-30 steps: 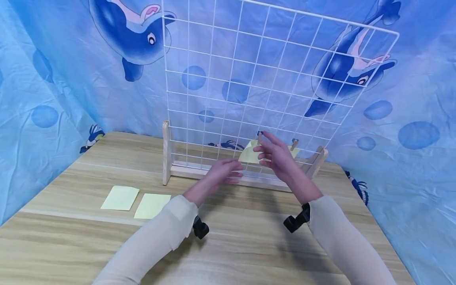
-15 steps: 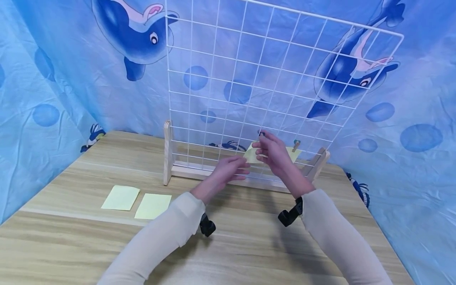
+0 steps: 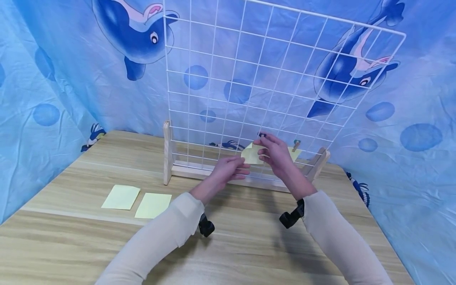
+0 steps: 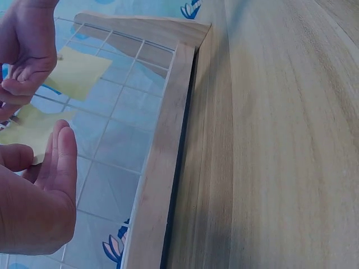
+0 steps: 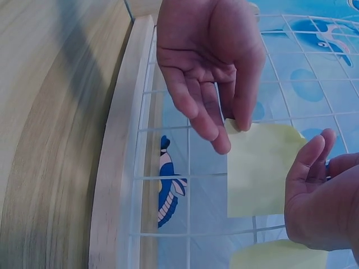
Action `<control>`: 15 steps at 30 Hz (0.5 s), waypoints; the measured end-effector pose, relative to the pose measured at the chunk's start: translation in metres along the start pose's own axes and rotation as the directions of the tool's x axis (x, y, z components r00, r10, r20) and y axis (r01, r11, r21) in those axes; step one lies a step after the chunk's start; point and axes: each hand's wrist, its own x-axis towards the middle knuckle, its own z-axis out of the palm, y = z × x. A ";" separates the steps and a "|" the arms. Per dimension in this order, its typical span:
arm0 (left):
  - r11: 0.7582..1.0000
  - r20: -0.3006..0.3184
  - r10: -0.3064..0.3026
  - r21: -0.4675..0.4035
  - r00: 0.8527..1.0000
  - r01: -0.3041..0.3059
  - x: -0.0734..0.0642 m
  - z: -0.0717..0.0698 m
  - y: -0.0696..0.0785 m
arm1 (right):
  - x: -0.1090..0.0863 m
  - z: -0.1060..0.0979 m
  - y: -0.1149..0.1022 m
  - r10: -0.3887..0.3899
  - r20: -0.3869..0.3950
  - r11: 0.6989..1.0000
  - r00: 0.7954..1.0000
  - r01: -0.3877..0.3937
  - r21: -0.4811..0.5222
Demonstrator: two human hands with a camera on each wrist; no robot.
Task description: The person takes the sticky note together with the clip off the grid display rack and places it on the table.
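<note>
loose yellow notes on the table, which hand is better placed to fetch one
Probably the left hand, though it pinches the hanging note: the loose notes lie on its side, near its sleeve; the right hand is farther off.

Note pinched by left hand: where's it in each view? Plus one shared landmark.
Head: right of centre, note between left hand and right hand.
Left wrist: note at left edge, about mid-height.
Right wrist: note right of centre, between the hands.
Landmark: wooden base bar, below the note in head, right of it in left wrist, left in right wrist.
</note>
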 end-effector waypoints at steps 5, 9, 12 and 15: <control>1.000 0.006 -0.008 -0.010 1.000 0.008 0.000 -0.001 0.000 | 0.000 0.000 0.002 -0.010 -0.007 1.000 1.000 0.010 -0.016; 1.000 0.004 -0.009 -0.004 1.000 0.009 0.000 -0.001 0.000 | 0.000 0.000 0.004 -0.032 -0.012 0.999 0.999 0.032 -0.029; 1.000 0.001 -0.007 -0.007 1.000 0.007 -0.001 0.000 0.001 | 0.001 0.000 0.006 -0.046 -0.022 0.999 0.999 0.046 -0.023; 1.000 -0.005 -0.005 -0.014 1.000 0.005 -0.002 0.001 0.002 | 0.003 0.001 0.009 -0.058 -0.039 0.998 0.998 0.058 0.001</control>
